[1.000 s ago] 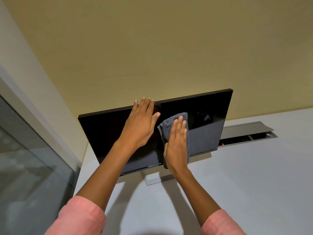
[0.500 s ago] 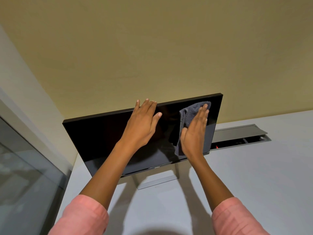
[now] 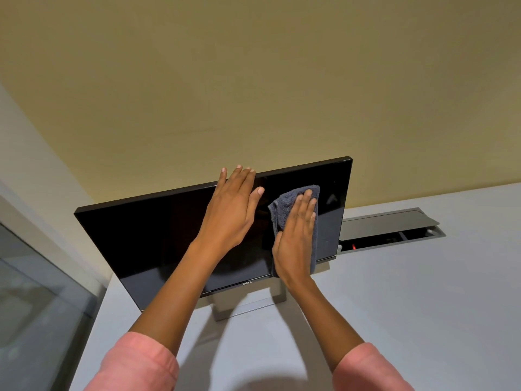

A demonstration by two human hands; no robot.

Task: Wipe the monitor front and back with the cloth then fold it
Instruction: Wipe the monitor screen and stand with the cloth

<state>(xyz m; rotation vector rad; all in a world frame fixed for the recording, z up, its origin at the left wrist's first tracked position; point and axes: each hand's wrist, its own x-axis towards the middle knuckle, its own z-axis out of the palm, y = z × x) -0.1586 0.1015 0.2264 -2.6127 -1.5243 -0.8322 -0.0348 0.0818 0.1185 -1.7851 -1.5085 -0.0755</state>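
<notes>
Monitor (image 3: pixel 158 244) glass is under both hands. The right hand's fingers (image 3: pixel 306 206) lie straight and close together, pressing the grey cloth (image 3: pixel 282 207) flat against the right half of the dark screen; nothing is curled round the cloth, it is held only by that flat pressure. Half a second ago this hand was angled up into the screen's top right corner, and a second ago it sat lower, nearer the middle, so the cloth has swept out to the corner and come back toward the centre, with the fingers now pointing straight up again.

The left hand's fingers (image 3: pixel 239 176) are also extended, their tips reaching over the monitor's top edge and the palm resting on the glass. The left hand (image 3: pixel 231 213) has not shifted across these moments and looks to be steadying the panel.

Outward from the right hand (image 3: pixel 296 244), the cloth hangs down past the wrist toward the bottom bezel. The monitor stands on its stand (image 3: pixel 248 306) on the grey table (image 3: pixel 423 306), leaning back, with an open cable hatch (image 3: pixel 392 230) just beside its right edge.

Judging by this, the front wipe is mid-way: the right side is getting its passes, while the left half, the back and the folding appear undone.
</notes>
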